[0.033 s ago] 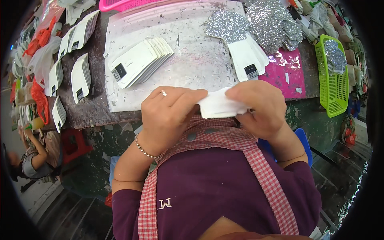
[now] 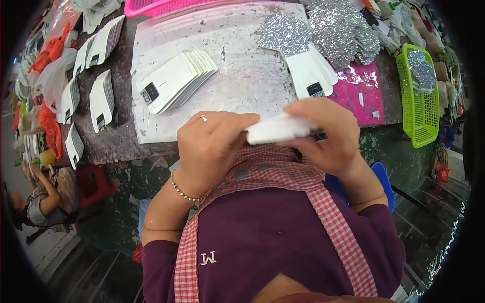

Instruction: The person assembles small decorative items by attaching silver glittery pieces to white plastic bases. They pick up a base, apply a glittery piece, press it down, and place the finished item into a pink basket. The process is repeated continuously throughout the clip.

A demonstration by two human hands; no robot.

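Observation:
A white card (image 2: 278, 129), blurred by motion, is between my hands at the table's front edge. My left hand (image 2: 209, 144) pinches its left end between thumb and curled fingers. My right hand (image 2: 328, 136) is bent around the right end, forefinger above and thumb below; blur hides exactly where they touch. Beyond my hands, on a white board (image 2: 247, 65), lies a fanned stack of white cards (image 2: 174, 83) with black labels. To its right, more white cards (image 2: 309, 73) lean against silver glitter pieces (image 2: 285, 34).
A heap of silver glitter pieces (image 2: 343, 35) lies beside a pink sheet (image 2: 361, 101). A green basket (image 2: 419, 121) stands at the right edge. Several card stacks (image 2: 102, 101) line the left side, near red and clear plastic bags (image 2: 49, 126). A pink basket (image 2: 161, 7) sits at the back.
The white card has tipped and risen slightly, showing a narrower face. My right hand's forefinger and thumb have shifted a little along it. My left hand stays nearly still.

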